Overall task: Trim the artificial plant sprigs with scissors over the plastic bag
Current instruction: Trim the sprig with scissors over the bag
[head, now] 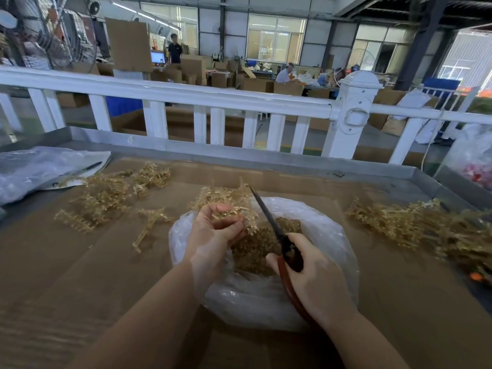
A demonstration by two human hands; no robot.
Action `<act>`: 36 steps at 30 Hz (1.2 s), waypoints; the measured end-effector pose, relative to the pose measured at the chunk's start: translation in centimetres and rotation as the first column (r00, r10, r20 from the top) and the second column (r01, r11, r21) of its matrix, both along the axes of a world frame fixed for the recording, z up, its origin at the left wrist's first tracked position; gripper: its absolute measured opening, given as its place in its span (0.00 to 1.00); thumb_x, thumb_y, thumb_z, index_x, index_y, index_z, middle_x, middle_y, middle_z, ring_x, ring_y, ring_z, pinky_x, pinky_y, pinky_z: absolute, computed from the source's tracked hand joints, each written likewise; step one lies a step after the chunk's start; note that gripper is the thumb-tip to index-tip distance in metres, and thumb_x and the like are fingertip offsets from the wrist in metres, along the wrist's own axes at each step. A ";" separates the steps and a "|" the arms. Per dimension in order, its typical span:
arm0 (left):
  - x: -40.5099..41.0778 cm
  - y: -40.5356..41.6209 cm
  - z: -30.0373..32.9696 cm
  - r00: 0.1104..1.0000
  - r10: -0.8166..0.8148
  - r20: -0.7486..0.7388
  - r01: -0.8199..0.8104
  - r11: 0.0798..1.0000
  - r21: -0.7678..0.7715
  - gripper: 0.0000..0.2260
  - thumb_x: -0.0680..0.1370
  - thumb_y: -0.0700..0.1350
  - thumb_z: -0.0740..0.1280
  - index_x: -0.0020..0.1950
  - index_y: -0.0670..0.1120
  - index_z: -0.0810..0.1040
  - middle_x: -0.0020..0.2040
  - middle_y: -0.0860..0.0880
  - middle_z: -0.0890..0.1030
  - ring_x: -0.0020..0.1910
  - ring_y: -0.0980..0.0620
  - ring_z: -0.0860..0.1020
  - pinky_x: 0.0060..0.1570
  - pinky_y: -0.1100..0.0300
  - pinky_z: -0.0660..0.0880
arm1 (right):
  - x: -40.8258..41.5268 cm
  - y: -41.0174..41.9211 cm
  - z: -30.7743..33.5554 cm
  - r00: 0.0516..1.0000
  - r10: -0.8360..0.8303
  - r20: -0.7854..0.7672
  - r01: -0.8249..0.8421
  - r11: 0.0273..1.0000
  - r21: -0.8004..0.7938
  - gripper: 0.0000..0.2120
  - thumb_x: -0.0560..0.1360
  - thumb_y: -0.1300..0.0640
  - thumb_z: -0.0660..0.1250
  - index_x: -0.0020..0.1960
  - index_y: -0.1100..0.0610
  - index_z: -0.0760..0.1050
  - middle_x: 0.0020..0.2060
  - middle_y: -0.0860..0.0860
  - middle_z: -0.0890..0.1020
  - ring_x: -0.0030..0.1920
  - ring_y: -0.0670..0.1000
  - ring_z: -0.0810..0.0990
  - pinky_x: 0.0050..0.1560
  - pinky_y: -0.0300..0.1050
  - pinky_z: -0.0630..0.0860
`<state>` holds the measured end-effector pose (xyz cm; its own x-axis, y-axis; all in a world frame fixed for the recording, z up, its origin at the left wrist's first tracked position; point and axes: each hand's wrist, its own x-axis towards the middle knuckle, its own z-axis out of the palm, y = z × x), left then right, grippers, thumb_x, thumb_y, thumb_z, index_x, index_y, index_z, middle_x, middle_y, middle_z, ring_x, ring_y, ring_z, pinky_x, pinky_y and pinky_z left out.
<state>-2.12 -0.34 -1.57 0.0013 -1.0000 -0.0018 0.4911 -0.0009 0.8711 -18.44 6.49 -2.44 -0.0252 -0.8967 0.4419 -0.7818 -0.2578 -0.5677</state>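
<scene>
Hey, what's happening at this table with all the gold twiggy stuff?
A person is trimming fake gold plant sprigs. The left hand holds a sprig over an open clear plastic bag, and the right hand grips red-handled scissors, blades pointing up beside the sprig. The bag already holds a heap of gold clippings. More sprigs lie in a left pile and a right pile on the cardboard-covered table. A white railing runs behind it.

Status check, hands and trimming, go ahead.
Left hand pinching a sprig over the bag. Right hand gripping scissors, blades beside sprig. Nothing in the way.
</scene>
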 end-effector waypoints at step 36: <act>-0.1 -0.6 -1.0 0.984 -0.078 -0.158 0.087 0.995 0.054 0.16 0.73 0.24 0.61 0.46 0.46 0.72 0.31 0.48 0.79 0.31 0.55 0.81 0.31 0.64 0.78 | 0.5 -0.6 1.7 0.979 0.134 -0.155 -0.102 0.974 0.201 0.17 0.74 0.35 0.61 0.48 0.48 0.70 0.37 0.46 0.77 0.39 0.45 0.76 0.41 0.38 0.71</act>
<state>-2.24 -0.95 -2.57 -0.0864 -0.9947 -0.0556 0.6169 -0.0973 0.7810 -17.94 5.88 -0.77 0.1449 -0.9570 0.2513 -0.8400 -0.2532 -0.4799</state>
